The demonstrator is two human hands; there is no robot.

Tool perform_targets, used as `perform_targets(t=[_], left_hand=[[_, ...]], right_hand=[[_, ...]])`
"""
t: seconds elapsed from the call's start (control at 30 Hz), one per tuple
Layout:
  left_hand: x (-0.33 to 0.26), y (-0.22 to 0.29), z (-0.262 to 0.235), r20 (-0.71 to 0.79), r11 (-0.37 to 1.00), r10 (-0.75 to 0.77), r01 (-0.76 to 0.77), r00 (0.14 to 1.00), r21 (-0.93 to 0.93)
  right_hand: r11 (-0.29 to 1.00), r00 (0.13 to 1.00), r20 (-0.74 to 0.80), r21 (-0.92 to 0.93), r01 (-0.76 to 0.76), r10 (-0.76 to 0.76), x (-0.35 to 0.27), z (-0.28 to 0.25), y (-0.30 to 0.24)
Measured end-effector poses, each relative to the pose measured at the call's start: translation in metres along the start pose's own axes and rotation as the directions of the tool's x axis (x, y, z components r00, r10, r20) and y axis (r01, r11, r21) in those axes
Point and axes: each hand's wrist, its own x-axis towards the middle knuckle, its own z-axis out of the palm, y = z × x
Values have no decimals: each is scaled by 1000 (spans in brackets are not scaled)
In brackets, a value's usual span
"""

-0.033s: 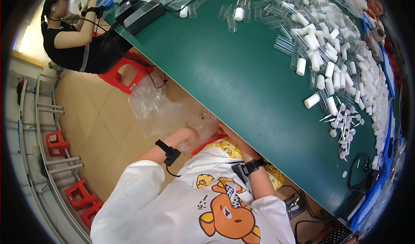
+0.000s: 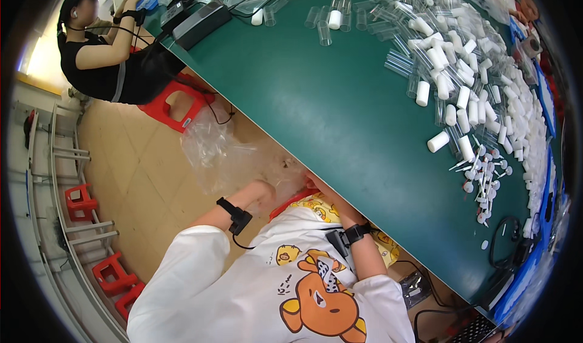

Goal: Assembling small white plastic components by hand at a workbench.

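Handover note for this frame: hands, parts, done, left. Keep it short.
Left hand: below the table edge, at the clear plastic bag; grip not visible.
Right hand: hidden under the green table; only the forearm with its wrist strap shows.
Parts: clear tubes, white caps and small white stick pieces heaped on the table's far right.
Done: cannot tell.
Left: the whole heap lies loose and unsorted.

I see bright, even lighting with warm glare upper left; fisheye bends edges, black vignette rims the sharp centre.
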Motion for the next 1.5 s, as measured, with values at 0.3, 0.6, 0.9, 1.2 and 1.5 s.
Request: perform_targets(t=[0.3,0.6,0.9,1.2,1.5], left_hand=[[1,-13,32,314,792,-174,322,933,-518],[25,-13,-2,-330,293,-669,-171,666,-941],[98,-49,66,-43,-765,-419,-379,907,-520],[70,-13,-10,-451,57,-701,-587,553,-808],[85,70,-57,-348,13,-569,-416,745,-909]], right_hand=[[1000,999,40,-2,11,-11,-1,4,6],[998,995,88,-48,42,-37,0,10,-3],[991,985,149,-94,100,-85,7,21,-28],[987,980,181,-126,102,-78,3,31,-27],[983,971,231,-157,94,-56,-9,51,-21]])
